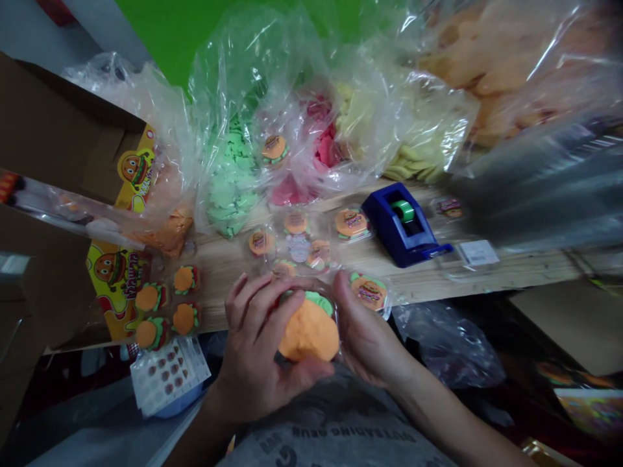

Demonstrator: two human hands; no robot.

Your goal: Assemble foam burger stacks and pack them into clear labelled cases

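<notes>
The left hand point(256, 344) and right hand point(370, 337) curl around one orange burger toy point(309, 331). Four more burgers point(185, 318) lie on the desk point(228, 292), with one blue tape holder point(402, 224).

Round orange burger-shaped toy point(309, 331) partly hidden by left hand point(253, 347) and right hand point(370, 334); print on white paper sheet point(168, 376) too small to read.

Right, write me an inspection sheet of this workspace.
Surface: wooden plank, items spread along it.
Job's things: clear-packed burger toy with an orange top; other burger packs nearby.
Clutter: blue tape dispenser; printed burger sheet; clear bags of green, pink and yellow pieces.
Grips: left hand and right hand both on the burger toy.
Cables: nothing seen.
Surroundings: printed cardboard box; green backdrop.
</notes>
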